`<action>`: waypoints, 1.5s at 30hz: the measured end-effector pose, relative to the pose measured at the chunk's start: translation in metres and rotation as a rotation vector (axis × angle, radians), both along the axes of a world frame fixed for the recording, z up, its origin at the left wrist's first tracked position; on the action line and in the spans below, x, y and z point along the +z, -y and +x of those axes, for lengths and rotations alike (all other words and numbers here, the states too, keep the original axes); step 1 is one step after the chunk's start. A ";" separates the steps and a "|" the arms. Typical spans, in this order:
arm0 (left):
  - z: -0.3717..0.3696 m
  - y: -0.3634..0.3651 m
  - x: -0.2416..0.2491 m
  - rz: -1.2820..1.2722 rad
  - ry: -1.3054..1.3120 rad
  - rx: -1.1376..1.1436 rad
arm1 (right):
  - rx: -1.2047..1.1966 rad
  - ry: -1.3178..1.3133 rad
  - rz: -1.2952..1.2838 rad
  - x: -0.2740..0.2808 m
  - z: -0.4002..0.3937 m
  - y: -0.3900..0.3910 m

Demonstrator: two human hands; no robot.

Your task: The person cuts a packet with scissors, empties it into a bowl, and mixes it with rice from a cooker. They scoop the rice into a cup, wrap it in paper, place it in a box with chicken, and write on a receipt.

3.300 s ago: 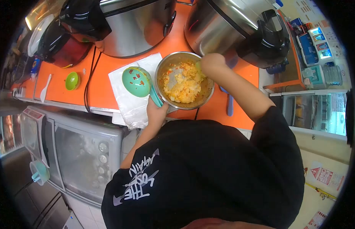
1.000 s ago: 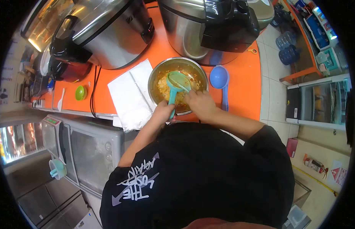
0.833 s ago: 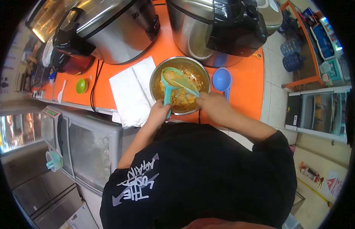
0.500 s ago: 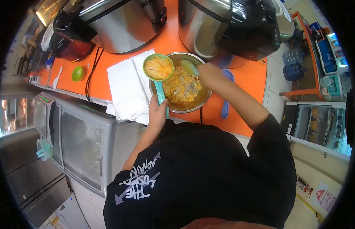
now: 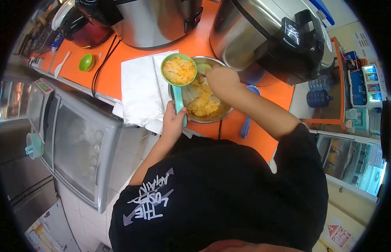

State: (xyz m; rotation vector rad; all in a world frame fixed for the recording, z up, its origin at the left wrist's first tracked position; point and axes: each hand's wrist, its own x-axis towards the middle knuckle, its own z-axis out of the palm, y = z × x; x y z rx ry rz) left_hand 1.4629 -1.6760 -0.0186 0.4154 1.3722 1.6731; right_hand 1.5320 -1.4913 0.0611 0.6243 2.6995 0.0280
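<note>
We are gripping a round green plastic scoop (image 5: 178, 97) with our left hand (image 5: 174, 118) curled tight; it is pointing ahead over the left edge of a round silver metal bowl (image 5: 223, 111). Just right, our curled right hand (image 5: 223, 82) is holding a pale green paddle (image 5: 203, 67).

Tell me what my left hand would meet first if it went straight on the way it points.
Setting aside the scoop it holds, your left hand would probably meet the steel bowl, though depth is unclear.
</note>
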 end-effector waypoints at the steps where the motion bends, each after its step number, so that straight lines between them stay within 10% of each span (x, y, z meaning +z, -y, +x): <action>1: 0.000 0.001 0.000 0.003 -0.003 -0.006 | -0.228 0.052 -0.212 -0.007 -0.004 0.003; 5: -0.005 0.002 0.007 -0.009 -0.035 -0.024 | 0.192 0.280 -0.154 -0.002 0.024 0.041; 13: -0.007 0.005 0.011 -0.012 -0.019 -0.014 | -0.063 0.212 -0.123 0.002 0.035 -0.043; 23: 0.002 0.002 0.039 0.165 -0.051 0.028 | 0.218 -0.248 -0.239 0.008 0.040 -0.009; 32: -0.005 0.006 0.018 -0.090 -0.090 -0.071 | -0.345 -0.565 -0.676 -0.059 0.121 -0.027; 45: 0.024 -0.015 0.029 -0.533 0.058 -0.334 | -0.096 -0.555 0.068 -0.040 0.094 0.053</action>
